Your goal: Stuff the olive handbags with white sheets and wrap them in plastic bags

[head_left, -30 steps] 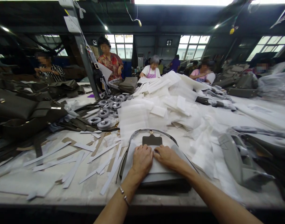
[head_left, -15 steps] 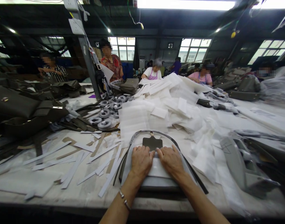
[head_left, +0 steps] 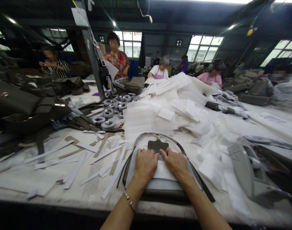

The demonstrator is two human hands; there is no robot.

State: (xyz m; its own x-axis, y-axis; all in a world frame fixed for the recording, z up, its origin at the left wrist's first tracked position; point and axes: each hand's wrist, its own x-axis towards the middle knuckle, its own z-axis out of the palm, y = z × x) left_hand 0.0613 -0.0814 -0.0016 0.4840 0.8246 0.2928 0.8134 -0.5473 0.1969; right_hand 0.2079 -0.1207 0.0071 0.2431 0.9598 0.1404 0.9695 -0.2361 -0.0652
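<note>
A dark bag (head_left: 163,195) lies at the table's front edge, with pale foam sheeting (head_left: 163,171) over its face. Its wrapped handle arches away from me, and a dark tag (head_left: 157,146) hangs from a metal clasp at the top. My left hand (head_left: 146,163) rests on the left part of the sheeting, fingers curled over its upper edge. On the right part, my right hand (head_left: 176,163) does the same. The two thumbs nearly meet just below the tag. What lies under the fingertips is hidden.
White foam sheets (head_left: 169,105) are heaped behind the bag. Paper strips (head_left: 71,169) and coiled straps (head_left: 108,124) lie left, beside dark bags (head_left: 21,102). A grey wrapped piece (head_left: 243,169) is at right. Several people work beyond.
The camera view has shifted slightly. My right hand's fingers have drawn a little inward, toward the tag. The bag and the sheeting stay in place under my hands.
</note>
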